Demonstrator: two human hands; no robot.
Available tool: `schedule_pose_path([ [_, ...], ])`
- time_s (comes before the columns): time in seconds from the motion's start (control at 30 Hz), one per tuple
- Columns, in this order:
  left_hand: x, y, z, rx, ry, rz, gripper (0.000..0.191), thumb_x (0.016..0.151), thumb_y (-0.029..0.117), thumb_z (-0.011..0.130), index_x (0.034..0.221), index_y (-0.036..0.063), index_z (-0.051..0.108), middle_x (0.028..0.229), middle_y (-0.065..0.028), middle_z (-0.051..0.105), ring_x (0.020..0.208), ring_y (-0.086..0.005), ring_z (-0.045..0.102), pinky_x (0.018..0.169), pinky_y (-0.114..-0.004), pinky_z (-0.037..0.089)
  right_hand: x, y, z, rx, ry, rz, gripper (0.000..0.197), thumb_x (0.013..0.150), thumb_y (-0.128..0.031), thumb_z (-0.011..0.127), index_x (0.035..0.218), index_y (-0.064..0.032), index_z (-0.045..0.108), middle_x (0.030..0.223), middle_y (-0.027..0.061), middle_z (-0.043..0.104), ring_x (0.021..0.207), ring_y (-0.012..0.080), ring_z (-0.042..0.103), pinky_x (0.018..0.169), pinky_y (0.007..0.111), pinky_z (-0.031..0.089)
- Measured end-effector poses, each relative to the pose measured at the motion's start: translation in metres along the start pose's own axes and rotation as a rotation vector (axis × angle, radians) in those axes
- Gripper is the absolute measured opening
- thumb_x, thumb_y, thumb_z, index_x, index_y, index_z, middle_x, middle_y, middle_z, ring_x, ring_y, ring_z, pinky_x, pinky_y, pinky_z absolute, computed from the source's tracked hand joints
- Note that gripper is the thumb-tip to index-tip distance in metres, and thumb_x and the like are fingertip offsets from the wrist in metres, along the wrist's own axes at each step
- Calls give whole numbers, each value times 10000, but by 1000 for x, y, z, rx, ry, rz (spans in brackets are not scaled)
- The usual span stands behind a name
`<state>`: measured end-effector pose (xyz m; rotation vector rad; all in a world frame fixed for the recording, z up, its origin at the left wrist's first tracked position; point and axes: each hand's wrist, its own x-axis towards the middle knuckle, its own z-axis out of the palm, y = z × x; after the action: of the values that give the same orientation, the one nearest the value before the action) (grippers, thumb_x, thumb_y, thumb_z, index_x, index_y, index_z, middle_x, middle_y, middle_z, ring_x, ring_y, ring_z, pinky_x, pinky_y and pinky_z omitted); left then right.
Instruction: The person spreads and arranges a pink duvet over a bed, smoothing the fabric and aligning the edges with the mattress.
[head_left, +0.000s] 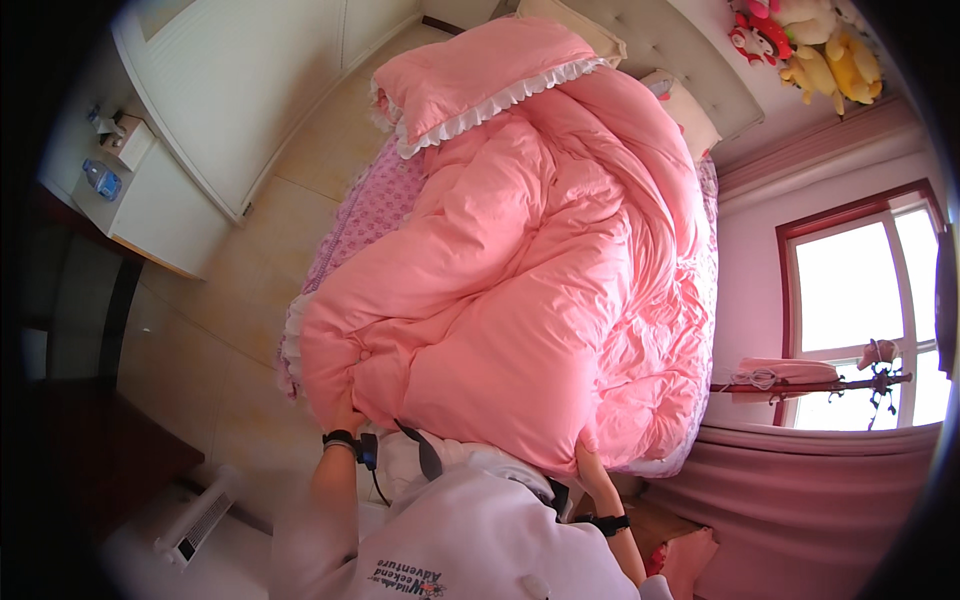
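Note:
A thick pink duvet (480, 322) lies rumpled over the bed, its near edge drawn up against my body. My left hand (346, 416) grips that edge at the near left corner, the fingers partly sunk in the cloth. At the right, my right hand (588, 444) holds the same edge, with the fingertips hidden in or under the fabric. Between the two hands the duvet is fairly smooth; farther up it bunches into deep folds. A pink pillow (487, 67) with a white ruffle rests across the duvet's far left end.
Purple patterned bedding (375, 202) shows along the left side. Beyond stands a padded headboard (660, 45). A white cabinet (169, 217) holds a plastic bottle (103, 180) and a tissue box (129, 141). Right are a coat stand (817, 388) and a pink curtain (787, 487).

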<state>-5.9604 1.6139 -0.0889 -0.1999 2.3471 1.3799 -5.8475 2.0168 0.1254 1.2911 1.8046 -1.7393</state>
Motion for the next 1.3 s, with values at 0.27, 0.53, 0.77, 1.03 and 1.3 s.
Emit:
schedule_pose_path([
  [0.27,101,169,-131,-461,380,518,368,751,69,542,1104,28,448,1086,-193,489,1017,-289,465,852,-354,393,-40,-111,-6,-266,380,-687,513,746,-37,544,1219,5,352,1113,130,456,988,219,456,856,313,375],
  [0.53,14,265,-231,-960,138,133,396,797,201,559,1079,-58,459,1040,-142,532,934,-234,536,803,-366,450,-81,-109,-37,64,263,-594,335,851,-252,453,1076,-6,487,994,110,530,831,137,515,711,244,423],
  [0.77,79,17,-160,-812,271,-404,351,846,229,362,1070,-12,484,1025,-88,541,930,-224,530,810,-347,429,41,-2,23,-370,-163,-236,385,840,-288,473,1079,13,497,1088,120,513,965,140,472,840,261,360],
  [1.03,11,-123,-87,-510,57,-762,55,763,111,376,716,133,396,497,-5,321,374,-113,313,327,-238,226,78,74,17,251,-80,2,280,813,-290,528,876,-27,599,753,-4,535,663,90,468,592,227,389],
  [1.3,41,-74,-71,-293,-77,-561,110,786,133,436,699,82,479,532,-20,451,410,-113,419,341,-232,293,82,63,-5,-7,-233,192,491,816,-478,440,1038,-49,526,918,26,532,801,109,498,718,248,407],
])
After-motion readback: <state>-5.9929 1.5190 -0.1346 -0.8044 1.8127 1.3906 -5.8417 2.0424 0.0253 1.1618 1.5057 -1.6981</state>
